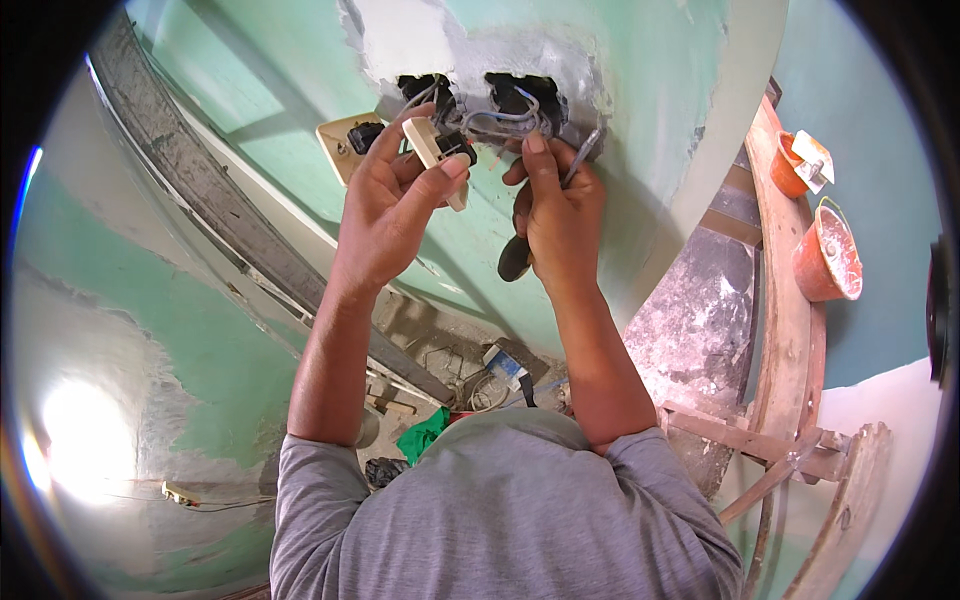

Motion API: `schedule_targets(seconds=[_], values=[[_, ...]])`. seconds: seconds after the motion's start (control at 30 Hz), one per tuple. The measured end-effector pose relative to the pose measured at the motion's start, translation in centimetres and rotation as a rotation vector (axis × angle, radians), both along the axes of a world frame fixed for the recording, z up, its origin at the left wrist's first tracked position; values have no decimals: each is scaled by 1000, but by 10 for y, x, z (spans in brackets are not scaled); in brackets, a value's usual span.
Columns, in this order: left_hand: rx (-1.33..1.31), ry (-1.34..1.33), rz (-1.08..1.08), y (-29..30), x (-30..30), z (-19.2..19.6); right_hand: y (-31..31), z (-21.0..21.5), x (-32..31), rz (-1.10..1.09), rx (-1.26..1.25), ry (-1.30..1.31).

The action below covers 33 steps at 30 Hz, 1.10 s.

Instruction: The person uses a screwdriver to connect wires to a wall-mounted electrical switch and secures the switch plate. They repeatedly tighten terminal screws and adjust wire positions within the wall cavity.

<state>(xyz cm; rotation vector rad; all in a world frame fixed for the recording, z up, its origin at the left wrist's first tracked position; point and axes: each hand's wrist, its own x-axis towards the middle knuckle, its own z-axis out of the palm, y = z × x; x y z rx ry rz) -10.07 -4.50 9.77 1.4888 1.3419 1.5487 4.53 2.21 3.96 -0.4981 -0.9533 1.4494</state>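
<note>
My left hand (385, 215) is closed on a cream electrical wall plate (423, 143) with a black back, gripped between thumb and fingers. Beside it, a second cream plate (343, 150) with a black fitting hangs at the wall. My right hand (560, 205) is closed around a black-handled tool (513, 259), whose working end I cannot make out. Its fingertips are at the grey wires (500, 118) that come out of the right wall hole (545, 95). A grey rod or cable end (583, 157) sticks up past those fingers. More wires leave the left wall hole (412, 88).
Rough grey plaster surrounds both holes in the green wall (660, 60). Two orange buckets (828, 255) stand on a wooden plank (778, 330) at the right. On the floor below lie a blue-and-white box (507, 368), coiled wire and a green bag (422, 434).
</note>
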Motion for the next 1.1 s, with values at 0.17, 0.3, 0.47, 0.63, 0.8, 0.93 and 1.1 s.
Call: schedule_targets(seconds=[0.17, 0.3, 0.47, 0.63, 0.8, 0.93, 1.1], values=[[-34, -71, -44, -1, -3, 2, 7, -12, 3, -51, 104, -127], [-58, -45, -29, -6, 0, 3, 15, -28, 11, -289, 350, -406], [78, -97, -47, -7, 15, -12, 15, -19, 30, -404, 578, -697], [129, -105, -33, -10, 24, -21, 12, -18, 31, -364, 520, -712], [166, -175, -59, -8, 26, -21, 8, -13, 17, -377, 450, -581], [166, -174, -56, -3, 22, -28, 9, -8, 16, -317, 366, -525], [219, -129, -46, 2, 10, -32, 2, 8, 30, -75, 244, -383]])
